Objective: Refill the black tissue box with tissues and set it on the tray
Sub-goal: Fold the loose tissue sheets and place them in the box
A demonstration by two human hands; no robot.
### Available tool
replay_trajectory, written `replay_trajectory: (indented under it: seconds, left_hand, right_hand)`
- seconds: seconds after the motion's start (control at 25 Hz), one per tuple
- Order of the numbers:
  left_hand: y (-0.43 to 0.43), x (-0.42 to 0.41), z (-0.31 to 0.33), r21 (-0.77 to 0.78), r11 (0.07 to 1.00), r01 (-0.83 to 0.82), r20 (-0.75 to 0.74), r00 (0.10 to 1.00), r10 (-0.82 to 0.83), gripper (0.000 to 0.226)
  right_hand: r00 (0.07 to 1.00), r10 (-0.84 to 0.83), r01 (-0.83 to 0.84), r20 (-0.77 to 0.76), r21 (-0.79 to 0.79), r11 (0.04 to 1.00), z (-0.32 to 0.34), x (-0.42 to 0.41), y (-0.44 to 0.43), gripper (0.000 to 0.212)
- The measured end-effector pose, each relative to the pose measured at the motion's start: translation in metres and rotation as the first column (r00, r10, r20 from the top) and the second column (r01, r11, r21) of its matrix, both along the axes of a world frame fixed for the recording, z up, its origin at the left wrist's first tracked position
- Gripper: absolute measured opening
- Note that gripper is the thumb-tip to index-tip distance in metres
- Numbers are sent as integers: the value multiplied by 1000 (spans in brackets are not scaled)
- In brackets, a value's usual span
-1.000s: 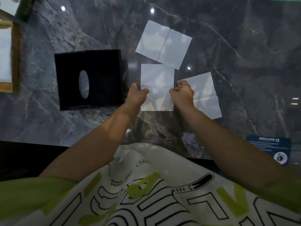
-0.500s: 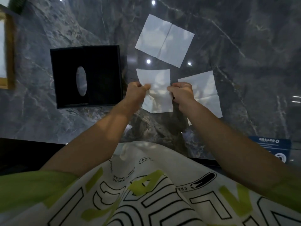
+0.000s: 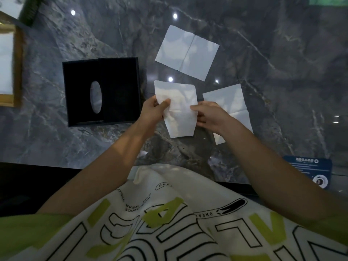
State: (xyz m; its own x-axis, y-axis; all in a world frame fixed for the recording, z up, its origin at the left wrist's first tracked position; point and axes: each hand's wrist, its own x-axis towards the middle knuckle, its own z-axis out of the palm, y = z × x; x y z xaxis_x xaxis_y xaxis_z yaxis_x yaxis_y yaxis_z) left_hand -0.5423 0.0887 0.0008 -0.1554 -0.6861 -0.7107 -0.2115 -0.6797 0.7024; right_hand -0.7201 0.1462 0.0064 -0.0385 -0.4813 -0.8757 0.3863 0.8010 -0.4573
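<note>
tissue (image 3: 178, 110): both hands are holding it over the bench (image 3: 282, 53), just right of the box (image 3: 120, 91)
left hand (image 3: 153, 113): fingers are pinching its left edge
right hand (image 3: 209, 115): fingers are pinching its right edge
handling: looking light, limp, tearable; edges are probably the best hold
box: lying open, oval slot showing
hidden: tray (image 3: 17, 59) is getting cut off at left; a second tissue (image 3: 233, 104) is partly covered by the right hand

There are 3 white square paper tissues: 1 far (image 3: 187, 52), 1 in the middle (image 3: 178, 117), 1 to the right (image 3: 233, 104). There is 1 black square tissue box (image 3: 120, 91) at left, 1 wooden-framed tray (image 3: 17, 59) at the far left edge, and 1 dark blue printed card (image 3: 308, 170) near right.
</note>
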Motion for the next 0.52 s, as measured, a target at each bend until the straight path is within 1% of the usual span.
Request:
replay_trajectory:
  seconds: [0.08,0.16,0.24,0.36,0.52]
  left_hand:
    - [3,5,4,-4,1000,22,-31,999,-22,32]
    - [6,11,11,-10,999,47,-70,996,-47,37]
    - [10,16,19,-29,998,62,-83,994,-64,40]
    - [13,28,27,-78,996,49,-100,993,-56,38]
    - [7,53,38,-150,988,48,-107,992,-64,32]
  right_hand:
    - [998,18,-22,-62,-66,998,6,1,3,21]
    - [990,7,-25,-139,-128,991,11,2,6,17]
    - [983,-12,-18,-181,-162,987,14,4,7,12]
    - [969,9,-54,-247,-178,982,18,12,7,16]
    - [976,-25,-30,-216,-249,968,27,31,2,17]
